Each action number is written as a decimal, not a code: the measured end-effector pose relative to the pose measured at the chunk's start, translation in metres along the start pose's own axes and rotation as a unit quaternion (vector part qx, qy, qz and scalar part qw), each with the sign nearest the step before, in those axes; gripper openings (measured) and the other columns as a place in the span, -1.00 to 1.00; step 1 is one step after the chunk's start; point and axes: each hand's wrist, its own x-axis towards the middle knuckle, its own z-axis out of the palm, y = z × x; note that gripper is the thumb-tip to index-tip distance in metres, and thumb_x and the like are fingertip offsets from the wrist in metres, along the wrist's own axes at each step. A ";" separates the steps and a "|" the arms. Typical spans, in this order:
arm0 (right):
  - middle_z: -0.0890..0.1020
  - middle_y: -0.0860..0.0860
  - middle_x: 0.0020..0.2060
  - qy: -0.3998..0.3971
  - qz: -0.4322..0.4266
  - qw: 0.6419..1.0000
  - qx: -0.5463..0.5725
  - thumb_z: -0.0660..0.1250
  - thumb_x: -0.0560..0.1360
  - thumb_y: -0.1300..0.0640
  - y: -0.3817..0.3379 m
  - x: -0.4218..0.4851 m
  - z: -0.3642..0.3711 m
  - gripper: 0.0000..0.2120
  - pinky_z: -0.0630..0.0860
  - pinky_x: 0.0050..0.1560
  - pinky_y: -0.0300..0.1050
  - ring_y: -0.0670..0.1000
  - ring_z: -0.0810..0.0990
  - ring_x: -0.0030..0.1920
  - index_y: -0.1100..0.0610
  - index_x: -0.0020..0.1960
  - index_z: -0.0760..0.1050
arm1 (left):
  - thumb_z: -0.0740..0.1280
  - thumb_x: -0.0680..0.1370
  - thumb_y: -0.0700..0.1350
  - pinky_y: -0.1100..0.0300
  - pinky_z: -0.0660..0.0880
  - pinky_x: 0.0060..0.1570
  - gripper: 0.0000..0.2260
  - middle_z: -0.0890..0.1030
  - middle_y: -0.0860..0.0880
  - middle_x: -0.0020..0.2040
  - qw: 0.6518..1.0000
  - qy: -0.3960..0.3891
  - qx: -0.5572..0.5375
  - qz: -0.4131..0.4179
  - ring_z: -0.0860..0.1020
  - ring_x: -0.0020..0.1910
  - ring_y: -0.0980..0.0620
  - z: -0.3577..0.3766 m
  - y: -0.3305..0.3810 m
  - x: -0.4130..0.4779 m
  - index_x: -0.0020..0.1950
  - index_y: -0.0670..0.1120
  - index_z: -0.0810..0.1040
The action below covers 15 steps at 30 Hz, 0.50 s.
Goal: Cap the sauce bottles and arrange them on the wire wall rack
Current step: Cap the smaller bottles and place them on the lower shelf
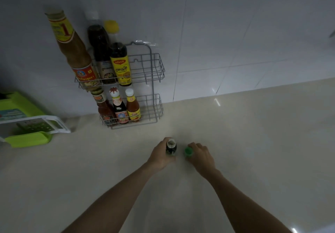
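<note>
A small dark sauce bottle (171,147) stands upright on the pale counter, its mouth uncapped. My left hand (160,155) is wrapped around its left side. Just to its right, my right hand (200,155) pinches a green cap (188,152) resting at counter level, a little apart from the bottle. The grey wire wall rack (154,80) hangs on the tiled wall behind. Its upper shelf holds three tall bottles on the left; its lower shelf holds three short capped bottles, also on the left. The right part of both shelves is bare wire.
A green and white grater box (27,129) sits at the far left of the counter, against the wall. The pale counter (253,142) stretches out to the right and toward me.
</note>
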 end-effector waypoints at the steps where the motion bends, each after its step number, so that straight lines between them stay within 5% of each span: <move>1: 0.51 0.07 0.21 0.010 -0.005 1.000 -0.003 0.36 0.49 0.04 0.001 0.003 0.001 -0.60 0.45 0.06 -0.03 0.17 0.43 0.24 0.05 0.29 0.41 | 0.48 0.40 -0.21 0.26 0.38 0.00 -0.55 0.59 -0.03 0.15 1.000 0.009 -0.006 0.009 0.52 0.15 -0.02 0.001 -0.001 0.002 0.26 -0.05 0.47; 6: 0.57 0.16 -0.02 0.064 -0.125 0.984 0.111 0.43 0.36 0.28 -0.006 0.012 -0.010 -0.68 0.52 -0.02 0.00 0.19 0.58 -0.04 0.21 0.10 0.55 | 0.48 0.38 -0.15 0.15 0.45 0.03 -0.68 0.62 -0.05 0.02 0.998 0.044 -0.018 0.043 0.56 0.02 -0.02 0.001 -0.009 0.001 0.10 -0.05 0.55; 9: 0.51 0.11 -0.02 0.093 -0.214 0.958 0.166 0.46 0.27 0.35 -0.024 0.017 -0.031 -0.60 0.60 -0.03 0.01 0.10 0.59 -0.10 0.20 0.10 0.59 | 0.48 0.38 -0.16 0.39 0.41 -0.09 -0.66 0.56 -0.05 -0.03 0.995 0.094 -0.017 0.040 0.52 -0.05 0.03 -0.008 -0.008 0.000 0.14 -0.04 0.57; 15: 0.58 0.11 0.10 0.014 -0.398 0.916 0.051 0.44 0.39 0.35 -0.080 0.016 -0.086 -0.56 0.55 0.10 -0.12 0.04 0.58 0.05 0.19 0.26 0.53 | 0.53 0.34 -0.19 0.44 0.36 -0.24 -0.67 0.47 -0.02 -0.11 0.992 0.112 -0.049 0.026 0.52 -0.13 0.05 -0.045 -0.002 -0.015 0.03 0.07 0.57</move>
